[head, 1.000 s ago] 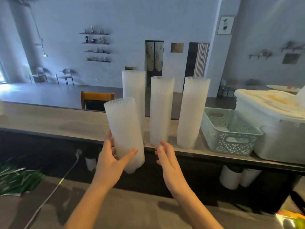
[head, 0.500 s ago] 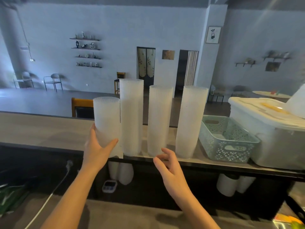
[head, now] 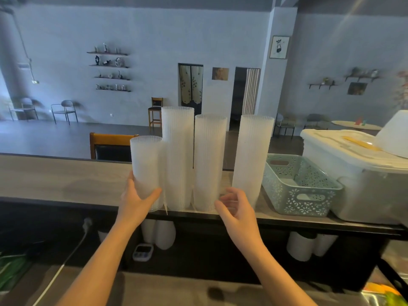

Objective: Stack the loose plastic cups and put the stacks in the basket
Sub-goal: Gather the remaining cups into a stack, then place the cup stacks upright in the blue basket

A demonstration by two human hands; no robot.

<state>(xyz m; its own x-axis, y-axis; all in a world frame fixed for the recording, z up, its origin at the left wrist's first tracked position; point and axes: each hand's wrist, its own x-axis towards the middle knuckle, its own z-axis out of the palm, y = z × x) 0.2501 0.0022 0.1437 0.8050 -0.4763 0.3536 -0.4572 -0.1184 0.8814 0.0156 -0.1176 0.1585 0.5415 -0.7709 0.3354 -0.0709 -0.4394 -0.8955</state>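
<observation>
Now left hand [head: 136, 202] grips short stack [head: 146, 171] (counter edge [head: 66, 200]).

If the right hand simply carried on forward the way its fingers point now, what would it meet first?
Probably the second stack from the right: the right hand hovers empty just before its base, fingers loosely curled. Depth is unclear; the rightmost stack stands close beside.

A large translucent white plastic storage bin [head: 362, 184] with a white lid is sitting at the right end of the grey wood-grain counter [head: 55, 180]. A small white digital timer [head: 143, 252] is lying on the dark shelf below the counter. A white cable [head: 66, 259] is hanging at lower left. An orange wooden chair back [head: 110, 138] is showing behind the counter. Dark wall shelves [head: 110, 71] are carrying small ornaments.
</observation>
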